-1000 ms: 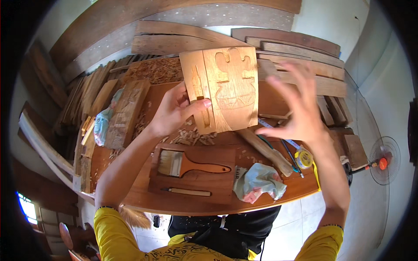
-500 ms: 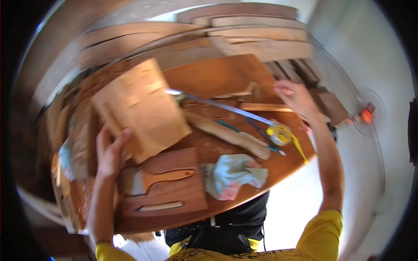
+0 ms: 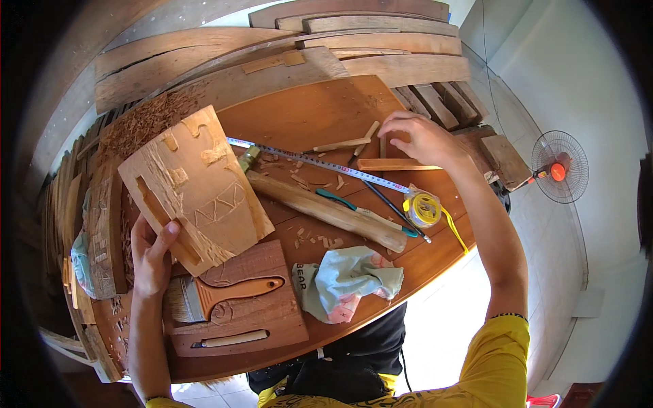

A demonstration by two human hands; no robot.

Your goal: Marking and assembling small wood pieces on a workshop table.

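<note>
My left hand (image 3: 153, 253) grips the lower left edge of a pale wooden board (image 3: 238, 173), thumb on top, and holds it tilted above the table. The board has a long slot, carved recesses and zigzag lines. My right hand (image 3: 420, 141) is above the far right of the table, fingers bent and apart, with nothing visible in it. Its fingertips are beside a wooden-handled tool (image 3: 340, 145) and a narrow wood strip (image 3: 394, 164). Below the board, a wide flat brush (image 3: 238, 291) and a slim wooden-handled blade (image 3: 231, 338) rest on a reddish-brown carved board (image 3: 289, 319).
The wooden table (image 3: 306, 102) also carries an extended yellow tape measure (image 3: 423, 209), a thick wooden-handled mallet (image 3: 326, 209), a teal-ended tool (image 3: 337, 200), a pencil (image 3: 398, 212), a crumpled cloth (image 3: 357, 279) and shavings. Planks (image 3: 408, 68) are stacked behind; a fan (image 3: 559, 167) stands right.
My right hand has moved left to the wooden-handled tool, and its fingers have spread. My left hand still holds the pale board. The view has shifted slightly and is sharper.
</note>
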